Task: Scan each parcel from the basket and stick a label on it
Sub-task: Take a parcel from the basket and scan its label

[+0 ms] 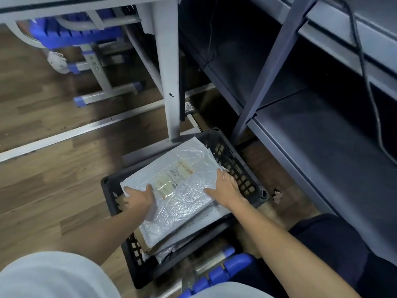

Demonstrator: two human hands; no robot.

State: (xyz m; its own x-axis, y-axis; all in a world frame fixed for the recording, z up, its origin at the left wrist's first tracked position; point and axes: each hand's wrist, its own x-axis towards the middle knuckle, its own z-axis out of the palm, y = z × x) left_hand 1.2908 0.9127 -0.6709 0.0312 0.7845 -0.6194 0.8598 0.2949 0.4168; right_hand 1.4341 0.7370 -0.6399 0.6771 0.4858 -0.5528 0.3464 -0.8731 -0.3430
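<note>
Wood floor [53, 190], black basket [240, 168] — both hands gripping top grey parcel [184, 203]

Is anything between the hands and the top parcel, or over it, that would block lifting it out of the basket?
Nothing visible does. The left hand and right hand are already on the top parcel, which lies uppermost in the basket. The table leg stands just beyond the basket's far edge, not over the parcel.

Flat grey plastic-wrapped parcel [182, 190], labelled, atop others in black latticed basket [240, 166].
</note>
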